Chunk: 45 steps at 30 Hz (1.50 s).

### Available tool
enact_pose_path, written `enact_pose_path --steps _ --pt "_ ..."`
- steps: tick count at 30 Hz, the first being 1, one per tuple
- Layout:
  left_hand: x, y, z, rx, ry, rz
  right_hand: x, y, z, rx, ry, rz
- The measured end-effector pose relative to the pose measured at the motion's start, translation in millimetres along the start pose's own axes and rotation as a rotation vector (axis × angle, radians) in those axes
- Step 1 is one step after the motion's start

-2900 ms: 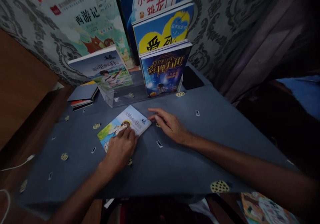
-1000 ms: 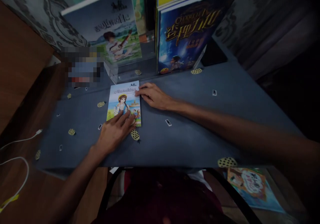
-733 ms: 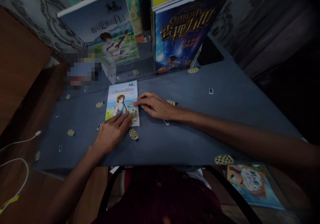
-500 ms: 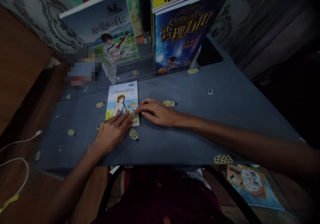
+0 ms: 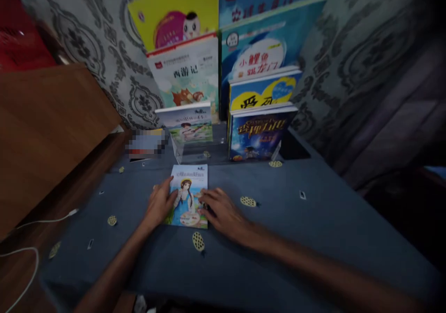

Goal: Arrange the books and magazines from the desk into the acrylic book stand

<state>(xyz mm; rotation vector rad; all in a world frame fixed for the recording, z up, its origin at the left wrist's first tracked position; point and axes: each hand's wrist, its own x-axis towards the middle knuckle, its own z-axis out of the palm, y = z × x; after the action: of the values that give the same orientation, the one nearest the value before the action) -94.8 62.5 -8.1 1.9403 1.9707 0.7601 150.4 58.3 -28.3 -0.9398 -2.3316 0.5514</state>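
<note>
A small paperback point(image 5: 190, 187) with a girl in a hat on its cover lies flat on the blue-grey tablecloth point(image 5: 278, 220). My left hand point(image 5: 160, 203) rests along the book's left edge, fingers stretched over it. My right hand point(image 5: 221, 210) lies at the book's lower right, fingers spread flat and touching the cover. Neither hand holds anything.
A clear stand point(image 5: 181, 150) at the back carries upright books: a white one point(image 5: 188, 122), a dark blue one point(image 5: 259, 134), taller ones behind. A stack point(image 5: 144, 144) lies to the left. A wooden panel point(image 5: 45, 127) and a white cable point(image 5: 45, 220) are at the left. Patterned wall behind.
The camera has tilted up, so more of the standing books shows. My left hand slid from the book's bottom edge to its left edge. My right hand stays at the lower right.
</note>
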Motion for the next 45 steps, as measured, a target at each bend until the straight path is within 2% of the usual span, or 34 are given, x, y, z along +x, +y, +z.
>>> enact_pose_path --steps 2,3,5,7,9,11,14,17,21,24,26,29,31,33,36,40,45 --pt "2 -6 -2.4 -0.351 0.015 -0.168 -3 4 5 0.015 0.011 0.003" --pt "2 -8 -4.6 -0.528 -0.014 -0.269 -5 7 6 0.033 0.017 0.016" --pt "-1 -9 -9.6 -0.824 -0.136 -0.435 -8 12 8 0.087 0.034 0.067" --pt "-7 -7 -14.0 -1.016 -0.267 -0.503 -9 16 7 0.178 0.069 0.141" --pt "-14 -2 -17.4 -1.137 -0.324 -0.475 -6 19 4 0.306 0.114 0.255" --pt "-21 5 -20.1 -1.205 -0.323 -0.412 -1 19 -2 0.507 0.111 0.395" --pt "-23 16 -25.5 -1.246 -0.316 -0.331 9 13 -16 0.893 -0.045 0.543" --pt "-17 24 -34.0 -1.254 -0.302 -0.286 21 3 -34 1.064 -0.136 0.538" --pt "7 32 -50.2 -1.184 -0.243 -0.205 48 -6 -64 0.922 -0.076 0.395" --pt "34 42 -66.6 -1.098 -0.153 -0.082 80 -6 -91 0.765 -0.009 0.247" --pt "57 52 -79.9 -1.035 -0.089 0.019 105 -5 -112 0.629 0.043 0.149" --pt "95 68 -101.1 -0.927 0.066 0.226 139 -3 -143 0.366 0.227 0.011" --pt "117 79 -112.9 -0.809 0.179 0.379 156 -3 -160 0.240 0.311 -0.068" --pt "134 88 -120.7 -0.734 0.272 0.477 167 -2 -171 0.171 0.384 -0.119" --pt "148 95 -124.2 -0.689 0.326 0.527 173 0 -175 0.136 0.441 -0.132" --pt "154 92 -117.2 -0.693 0.287 0.531 174 9 -169 0.121 0.419 -0.102" --pt "159 80 -101.0 -0.693 0.250 0.486 169 22 -158 -0.027 0.387 -0.066"
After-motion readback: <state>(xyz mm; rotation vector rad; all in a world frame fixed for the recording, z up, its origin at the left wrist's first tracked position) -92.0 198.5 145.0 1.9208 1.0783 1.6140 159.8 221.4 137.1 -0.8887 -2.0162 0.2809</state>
